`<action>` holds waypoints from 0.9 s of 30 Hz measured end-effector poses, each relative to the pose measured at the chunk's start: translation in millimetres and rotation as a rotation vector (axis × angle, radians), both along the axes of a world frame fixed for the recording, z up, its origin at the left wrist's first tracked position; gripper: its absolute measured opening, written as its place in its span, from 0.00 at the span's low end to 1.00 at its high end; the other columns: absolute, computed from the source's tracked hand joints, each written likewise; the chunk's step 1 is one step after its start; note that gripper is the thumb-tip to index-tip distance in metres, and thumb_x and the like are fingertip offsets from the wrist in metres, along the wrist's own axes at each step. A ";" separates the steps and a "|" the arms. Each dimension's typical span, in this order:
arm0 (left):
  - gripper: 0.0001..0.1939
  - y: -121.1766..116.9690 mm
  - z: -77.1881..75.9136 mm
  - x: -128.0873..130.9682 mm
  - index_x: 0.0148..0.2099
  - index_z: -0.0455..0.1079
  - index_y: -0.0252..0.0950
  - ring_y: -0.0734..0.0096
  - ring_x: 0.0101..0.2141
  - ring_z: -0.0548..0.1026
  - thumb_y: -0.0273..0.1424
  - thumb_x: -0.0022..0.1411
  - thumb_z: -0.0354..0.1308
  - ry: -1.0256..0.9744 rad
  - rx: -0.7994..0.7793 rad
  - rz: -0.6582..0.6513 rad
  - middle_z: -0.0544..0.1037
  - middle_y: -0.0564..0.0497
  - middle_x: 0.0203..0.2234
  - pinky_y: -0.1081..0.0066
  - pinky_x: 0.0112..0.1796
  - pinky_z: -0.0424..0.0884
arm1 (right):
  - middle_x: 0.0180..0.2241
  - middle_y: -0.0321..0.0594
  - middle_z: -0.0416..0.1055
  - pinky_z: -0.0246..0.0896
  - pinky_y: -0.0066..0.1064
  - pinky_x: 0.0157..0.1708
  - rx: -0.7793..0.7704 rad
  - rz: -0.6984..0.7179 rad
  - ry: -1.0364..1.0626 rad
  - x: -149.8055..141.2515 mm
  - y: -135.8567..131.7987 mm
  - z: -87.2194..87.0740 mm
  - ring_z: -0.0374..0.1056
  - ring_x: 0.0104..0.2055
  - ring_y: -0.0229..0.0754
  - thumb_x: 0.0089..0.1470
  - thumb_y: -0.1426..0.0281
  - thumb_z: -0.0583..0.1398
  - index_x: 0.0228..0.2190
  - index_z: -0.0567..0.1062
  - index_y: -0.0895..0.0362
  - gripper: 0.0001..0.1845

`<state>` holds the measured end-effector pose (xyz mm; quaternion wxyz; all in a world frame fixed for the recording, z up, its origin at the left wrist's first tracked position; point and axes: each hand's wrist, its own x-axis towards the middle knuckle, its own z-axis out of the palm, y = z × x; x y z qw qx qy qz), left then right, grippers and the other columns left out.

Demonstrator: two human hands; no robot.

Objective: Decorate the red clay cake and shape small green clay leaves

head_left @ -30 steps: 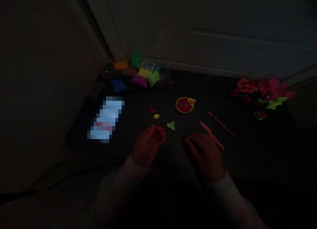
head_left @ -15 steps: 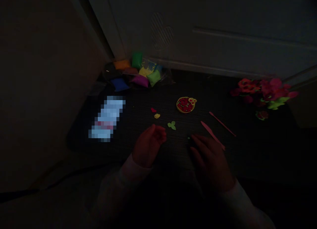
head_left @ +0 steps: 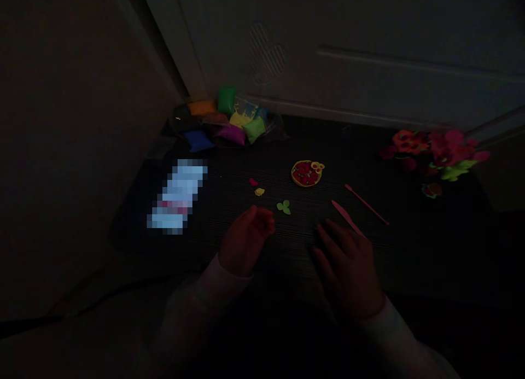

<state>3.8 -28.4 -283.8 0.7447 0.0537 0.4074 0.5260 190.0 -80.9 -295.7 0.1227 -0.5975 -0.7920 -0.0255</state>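
Resting near the front of the dark table, my left hand [head_left: 246,242] is loosely cupped, with nothing visible in it. My right hand [head_left: 346,267] lies palm down with its fingers stretched out. The small green piece near its fingertips is now covered or too dark to make out. Between and beyond the hands lies a light green three-leaf clay shape [head_left: 284,207]. A yellow clay piece [head_left: 259,192] and a small red clay piece [head_left: 253,182] are past my left hand. Close to the right fingers is a pink plastic clay knife [head_left: 346,216], partly hidden by that hand.
A round yellow-rimmed clay piece with red filling [head_left: 305,174] sits mid-table. A thin pink stick tool [head_left: 366,204] lies right of it. Several coloured clay packets [head_left: 232,133] are piled at the back left. A blurred lit phone [head_left: 178,196] lies left, bright clay flowers [head_left: 447,149] right.
My right hand has shifted slightly and flattened, its fingers spreading over the spot where a small green piece showed. My left hand has hardly moved.
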 end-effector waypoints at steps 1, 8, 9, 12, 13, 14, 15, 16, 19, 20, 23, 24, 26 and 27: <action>0.11 0.0 0.0 0.0 0.25 0.70 0.31 0.77 0.24 0.69 0.32 0.54 0.52 -0.001 0.003 0.000 0.72 0.51 0.19 0.74 0.28 0.65 | 0.48 0.46 0.63 0.53 0.44 0.41 -0.008 0.005 -0.007 -0.8 0.1 0.7 0.59 0.44 0.49 0.50 0.64 0.54 0.45 0.68 0.55 0.19; 0.11 -0.1 -0.4 0.3 0.24 0.70 0.31 0.77 0.24 0.69 0.31 0.54 0.52 -0.008 0.001 0.003 0.72 0.52 0.19 0.74 0.28 0.65 | 0.49 0.49 0.63 0.53 0.45 0.42 0.007 -0.071 -0.041 -4.5 2.5 3.7 0.58 0.46 0.51 0.50 0.62 0.53 0.45 0.68 0.58 0.21; 0.11 -0.1 -0.5 0.3 0.24 0.70 0.31 0.77 0.24 0.69 0.32 0.54 0.52 -0.005 0.003 0.000 0.72 0.51 0.19 0.74 0.28 0.65 | 0.49 0.48 0.63 0.53 0.44 0.42 0.014 -0.057 -0.032 -3.9 2.2 3.5 0.58 0.46 0.51 0.50 0.63 0.53 0.45 0.68 0.57 0.20; 0.11 -0.2 -0.3 0.2 0.25 0.70 0.30 0.77 0.24 0.69 0.32 0.54 0.52 0.001 0.011 -0.007 0.72 0.51 0.19 0.74 0.28 0.65 | 0.50 0.46 0.62 0.52 0.44 0.41 0.001 -0.013 -0.042 -3.0 1.8 3.1 0.58 0.46 0.50 0.50 0.63 0.54 0.44 0.69 0.51 0.18; 0.11 -0.2 -0.1 0.2 0.25 0.70 0.30 0.77 0.24 0.69 0.32 0.54 0.52 0.003 0.012 -0.006 0.72 0.51 0.19 0.74 0.28 0.65 | 0.50 0.46 0.62 0.52 0.45 0.41 -0.004 -0.011 -0.053 -3.1 2.0 2.9 0.58 0.46 0.51 0.50 0.62 0.54 0.44 0.68 0.51 0.19; 0.11 -0.3 0.1 0.3 0.25 0.70 0.31 0.77 0.24 0.69 0.32 0.54 0.53 0.003 0.011 -0.004 0.72 0.51 0.19 0.74 0.28 0.65 | 0.50 0.47 0.61 0.52 0.45 0.41 0.000 -0.016 -0.060 -3.4 2.2 2.8 0.58 0.46 0.51 0.50 0.62 0.54 0.45 0.68 0.51 0.19; 0.11 -0.4 0.4 0.4 0.25 0.70 0.31 0.77 0.24 0.69 0.32 0.54 0.53 0.001 0.007 0.000 0.72 0.52 0.19 0.74 0.28 0.65 | 0.50 0.48 0.61 0.52 0.45 0.41 0.008 -0.025 -0.061 -3.6 2.5 2.6 0.58 0.46 0.51 0.50 0.62 0.54 0.45 0.68 0.53 0.20; 0.11 -0.5 0.6 0.5 0.25 0.70 0.31 0.77 0.24 0.69 0.32 0.54 0.53 -0.001 0.005 0.004 0.72 0.52 0.19 0.74 0.28 0.65 | 0.50 0.49 0.62 0.52 0.45 0.42 0.019 -0.034 -0.055 -3.6 2.6 2.5 0.58 0.46 0.51 0.50 0.62 0.54 0.45 0.68 0.55 0.20; 0.11 -0.9 1.3 0.8 0.24 0.70 0.31 0.77 0.24 0.69 0.31 0.54 0.52 -0.006 0.003 0.009 0.72 0.51 0.20 0.75 0.28 0.65 | 0.48 0.48 0.64 0.52 0.44 0.42 0.035 -0.027 -0.020 -3.0 2.2 2.7 0.58 0.46 0.51 0.50 0.64 0.54 0.43 0.70 0.55 0.18; 0.11 -0.9 1.4 0.7 0.24 0.70 0.30 0.77 0.24 0.69 0.31 0.54 0.52 -0.006 0.004 0.008 0.72 0.51 0.20 0.75 0.28 0.65 | 0.48 0.47 0.63 0.52 0.44 0.42 0.027 -0.011 -0.014 -2.9 2.0 3.0 0.58 0.46 0.50 0.49 0.64 0.54 0.43 0.70 0.53 0.18; 0.11 -0.8 1.6 0.5 0.25 0.70 0.31 0.77 0.24 0.69 0.31 0.54 0.52 0.005 0.008 0.001 0.72 0.51 0.19 0.75 0.28 0.65 | 0.50 0.47 0.61 0.51 0.46 0.43 -0.005 0.018 -0.028 -3.1 1.7 3.7 0.58 0.47 0.51 0.49 0.62 0.54 0.44 0.68 0.50 0.19; 0.11 -0.7 1.6 0.5 0.24 0.70 0.31 0.77 0.24 0.69 0.31 0.54 0.53 0.010 0.008 0.000 0.72 0.51 0.19 0.75 0.28 0.65 | 0.51 0.47 0.61 0.50 0.47 0.43 -0.008 0.011 -0.033 -3.3 1.8 3.7 0.57 0.48 0.52 0.49 0.62 0.54 0.45 0.68 0.51 0.20; 0.11 -0.5 1.5 0.4 0.24 0.70 0.31 0.77 0.24 0.69 0.32 0.54 0.53 0.019 0.003 -0.002 0.72 0.51 0.19 0.75 0.28 0.65 | 0.50 0.49 0.62 0.51 0.46 0.43 0.013 -0.020 -0.020 -3.4 1.6 3.6 0.57 0.48 0.52 0.49 0.63 0.54 0.45 0.68 0.55 0.20; 0.11 -0.4 1.3 0.4 0.24 0.70 0.31 0.77 0.24 0.69 0.32 0.54 0.53 0.020 -0.003 -0.004 0.72 0.51 0.19 0.75 0.28 0.65 | 0.49 0.49 0.63 0.51 0.45 0.43 0.028 -0.030 -0.005 -3.4 1.5 3.5 0.57 0.48 0.51 0.50 0.64 0.54 0.44 0.68 0.56 0.20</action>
